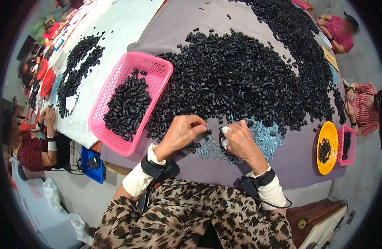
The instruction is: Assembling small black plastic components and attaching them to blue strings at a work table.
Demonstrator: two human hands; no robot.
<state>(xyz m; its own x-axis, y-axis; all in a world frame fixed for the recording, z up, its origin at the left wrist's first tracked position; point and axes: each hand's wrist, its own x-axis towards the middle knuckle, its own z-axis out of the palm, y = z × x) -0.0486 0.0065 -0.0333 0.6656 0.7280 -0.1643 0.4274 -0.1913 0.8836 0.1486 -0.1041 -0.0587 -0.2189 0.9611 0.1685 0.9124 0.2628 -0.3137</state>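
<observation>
My left hand [183, 133] is closed in a pinch at the near edge of the pile of black plastic pieces [224, 74]. A small black plastic piece [207, 133] shows at its fingertips. Just to the right, my right hand [242, 143] is closed, knuckles up, with white tape round a finger. Its fingertips are hidden, so what they hold cannot be made out. Under and beside it spreads a heap of small shiny bluish screws [269, 139], some of them lying between the two hands. The black pieces look like short hollow caps.
A pink basket [157, 66] partly filled with black pieces stands left of my hands. At the right edge are a yellow plate [333, 141] and a small pink basket [351, 159], both holding black pieces. Other people sit along both sides. A blue crate [100, 174] stands below at left.
</observation>
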